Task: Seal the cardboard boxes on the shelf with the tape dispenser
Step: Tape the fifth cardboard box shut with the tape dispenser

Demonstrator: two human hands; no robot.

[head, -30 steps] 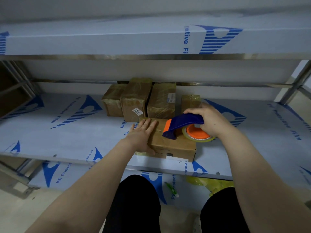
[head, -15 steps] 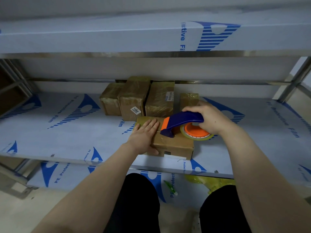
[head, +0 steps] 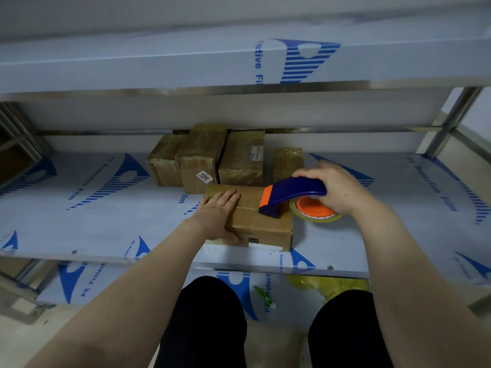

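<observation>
A brown cardboard box (head: 265,229) lies near the front edge of the middle shelf (head: 106,221). My left hand (head: 218,216) presses flat on the box's left part, fingers straight, thumb down its front face. My right hand (head: 337,189) grips the blue handle of the tape dispenser (head: 289,196). The dispenser's orange-edged nose touches the box top right of centre. Its roll on an orange hub (head: 314,209) hangs just past the box's right end. A strip of tape runs across the box top from my left fingers to the nose.
Several taped cardboard boxes (head: 202,162) stand in a row at the back of the shelf, behind the front box. The upper shelf (head: 186,67) overhangs closely. On the lower shelf lie yellow plastic (head: 326,285) and a small green-and-white object (head: 265,297). My dark-trousered knees are below.
The dispenser's nose has stayed on the box top, with no plain shift. My left hand stays pressed on the box. The view has drifted slightly.
</observation>
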